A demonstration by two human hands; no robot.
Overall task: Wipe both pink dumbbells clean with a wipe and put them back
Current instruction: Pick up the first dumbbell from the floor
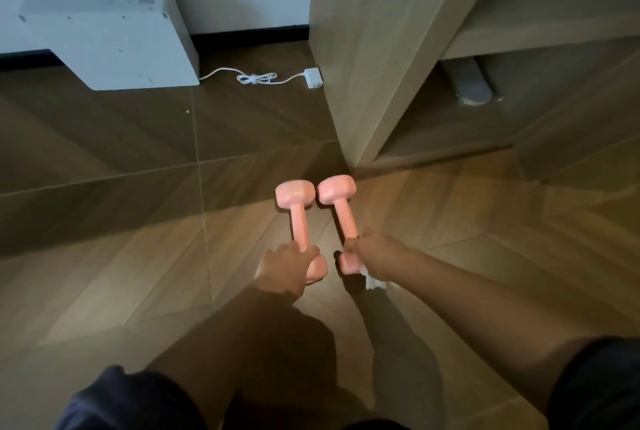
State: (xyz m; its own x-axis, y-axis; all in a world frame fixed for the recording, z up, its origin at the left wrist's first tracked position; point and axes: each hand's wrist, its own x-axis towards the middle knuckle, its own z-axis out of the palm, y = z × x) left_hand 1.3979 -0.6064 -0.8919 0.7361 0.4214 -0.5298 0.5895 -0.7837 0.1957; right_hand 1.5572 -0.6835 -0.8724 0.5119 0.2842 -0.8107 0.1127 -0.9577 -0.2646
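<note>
- The left hand reaches down in the lower middle of the frame. Its fingers are curled over the near end of the left dumbbell, where the handle meets the near head.
- The right hand sits just right of it, fingers bent round the near end of the right dumbbell, gripping the handle.
- The 2 pink dumbbells lie side by side on the wooden floor at the centre of the frame. Their far heads almost touch, just below the foot of a light wooden cabinet.
- A scrap of white wipe shows under the right hand. Whether the hand pinches it or it lies on the floor I cannot tell.
- Each hand covers part of its dumbbell's near head, so only a pink edge of each head shows.
- The fingertips are blurred and in shadow; how tightly they close is hard to judge.
- Dark sleeves are cut off by the bottom edge of the frame.
- In the upper left, a white box stands against the wall. A white cable runs from it to a small adapter beside the cabinet.
- In the upper right, a grey object lies partly hidden under a cabinet shelf; I cannot make out what it is.
</note>
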